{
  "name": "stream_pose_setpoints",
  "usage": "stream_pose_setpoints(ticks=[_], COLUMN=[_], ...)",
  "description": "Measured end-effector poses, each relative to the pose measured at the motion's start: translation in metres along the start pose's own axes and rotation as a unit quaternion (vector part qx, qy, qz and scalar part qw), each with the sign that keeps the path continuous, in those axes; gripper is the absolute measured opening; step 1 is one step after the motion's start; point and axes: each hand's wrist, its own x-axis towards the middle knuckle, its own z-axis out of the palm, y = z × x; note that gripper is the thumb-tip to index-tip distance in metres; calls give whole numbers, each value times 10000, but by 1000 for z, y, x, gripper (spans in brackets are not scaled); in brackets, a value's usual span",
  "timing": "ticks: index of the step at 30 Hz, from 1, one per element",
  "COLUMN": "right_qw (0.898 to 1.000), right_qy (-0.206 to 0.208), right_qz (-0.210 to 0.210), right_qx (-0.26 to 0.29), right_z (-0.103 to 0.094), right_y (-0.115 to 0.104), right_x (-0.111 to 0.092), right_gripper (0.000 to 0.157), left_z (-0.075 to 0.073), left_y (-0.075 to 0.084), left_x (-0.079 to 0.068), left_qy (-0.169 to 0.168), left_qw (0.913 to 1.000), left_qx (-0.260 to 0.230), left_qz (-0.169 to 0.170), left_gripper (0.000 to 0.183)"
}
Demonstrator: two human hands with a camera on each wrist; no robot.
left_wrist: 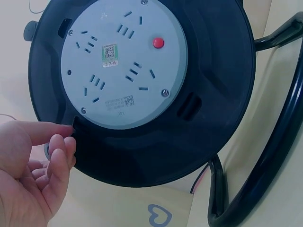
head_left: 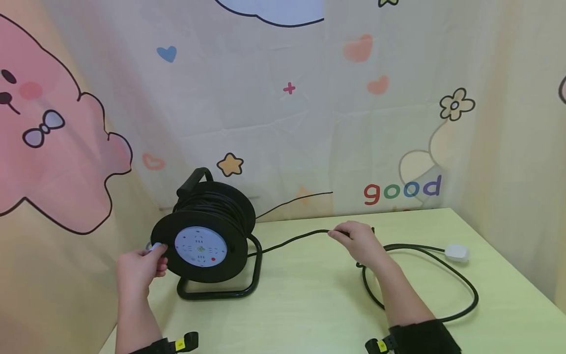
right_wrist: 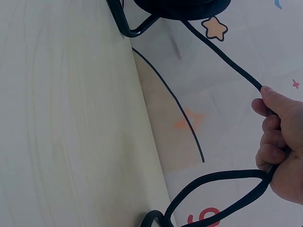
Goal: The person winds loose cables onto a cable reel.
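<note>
A black cable reel (head_left: 164,231) stands on the table's left, with cord wound on its drum and a pale socket panel (head_left: 201,246) with a red button on its face. My left hand (head_left: 139,268) grips the reel's rim at the left, thumb on the black face beside the panel in the left wrist view. My right hand (head_left: 360,241) holds the black cable (head_left: 292,240), fingers curled round it in the right wrist view. From the reel the cable runs slightly upward to that hand. Past it, the cable lies looped on the table and ends in a white plug (head_left: 457,252).
Under the reel is a black tubular stand (head_left: 221,296), and a carry handle (head_left: 194,181) rises above it. The pale green-yellow table (head_left: 309,295) meets a printed curtain (head_left: 265,123) at the back. Loose cable loops (head_left: 475,295) lie near my right forearm.
</note>
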Motion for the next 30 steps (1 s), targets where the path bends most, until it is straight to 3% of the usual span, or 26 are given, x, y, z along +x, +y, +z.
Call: stream_pose_setpoints(ticks=[7, 16, 30], right_qw=[9997, 9986, 9962], right_qy=[97, 309, 196], right_qz=[53, -27, -122], right_qx=[218, 418, 841], right_z=[10, 22, 44], right_y=[-8, -15, -32], right_x=[3, 7, 15], right_gripper=[13, 13, 12], left_z=[3, 6, 17], left_y=[5, 13, 32], left_x=[-2, -6, -16], left_qy=[341, 563, 949], left_qw=[9987, 9963, 9888], left_qx=[-223, -172, -473], left_qz=[298, 627, 1052], left_gripper=[49, 50, 45])
